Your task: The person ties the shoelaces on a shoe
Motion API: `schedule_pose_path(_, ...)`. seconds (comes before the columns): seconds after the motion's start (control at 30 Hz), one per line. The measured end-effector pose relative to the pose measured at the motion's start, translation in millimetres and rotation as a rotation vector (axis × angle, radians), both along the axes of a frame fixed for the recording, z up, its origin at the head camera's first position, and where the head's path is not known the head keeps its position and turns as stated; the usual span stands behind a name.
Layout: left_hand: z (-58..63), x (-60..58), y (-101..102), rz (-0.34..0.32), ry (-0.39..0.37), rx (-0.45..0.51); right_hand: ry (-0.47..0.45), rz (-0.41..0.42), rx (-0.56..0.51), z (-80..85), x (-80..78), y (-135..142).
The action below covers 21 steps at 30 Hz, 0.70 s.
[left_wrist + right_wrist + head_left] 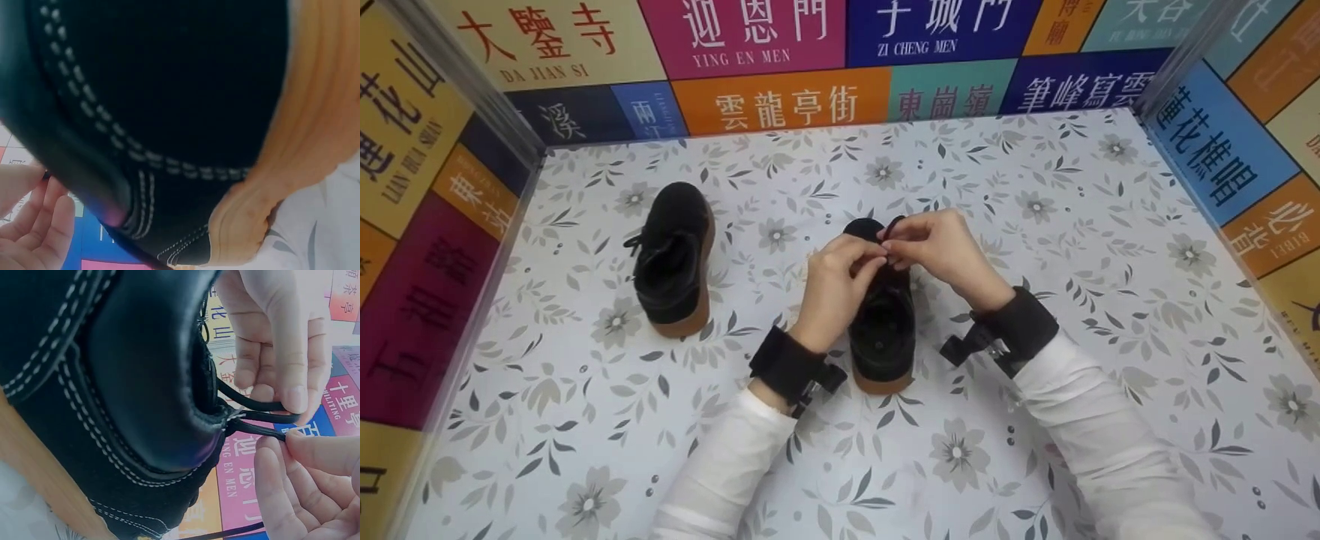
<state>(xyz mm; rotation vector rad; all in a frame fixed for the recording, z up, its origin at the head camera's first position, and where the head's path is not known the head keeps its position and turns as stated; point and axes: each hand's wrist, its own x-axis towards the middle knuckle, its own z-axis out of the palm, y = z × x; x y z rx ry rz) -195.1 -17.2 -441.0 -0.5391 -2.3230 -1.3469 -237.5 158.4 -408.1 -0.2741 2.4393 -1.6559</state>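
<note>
A black shoe point(881, 334) with a tan sole stands upright between my hands, its toe pointing away from me. My left hand point(840, 277) pinches a black shoelace above the shoe's front. My right hand point(941, 247) pinches the lace close beside it, fingertips nearly meeting the left ones. In the right wrist view, black lace strands point(261, 417) run from the top of the tongue opening to both hands' fingertips. White double stitching marks the shoe's side point(185, 112) in the left wrist view, where the shoe hides part of the hands.
A second black shoe point(671, 262), tan-soled and laced, stands to the left. Both shoes are on a white floral-patterned surface point(1012, 465). Colourful panels with printed characters point(780, 97) border it at the back and both sides. Each wrist wears a black strap point(787, 366) with a small camera.
</note>
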Motion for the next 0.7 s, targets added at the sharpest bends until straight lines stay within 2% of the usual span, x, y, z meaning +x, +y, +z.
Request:
schedule_pose_path(0.23,-1.4,-2.1,3.9,-0.005,0.037,-0.008,-0.031,0.000,-0.034,-3.8,-1.5,-1.9)
schedule_pose_path(0.5,-8.6,-7.0,6.4,-0.005,0.162,-0.033,-0.118,-0.035,-0.156,-9.2,-2.9,-3.5)
schedule_pose_path(0.7,-11.6,-8.8,7.7,0.008,0.195,-0.024,-0.186,-0.058,-0.217,-13.5,-3.2,-2.9)
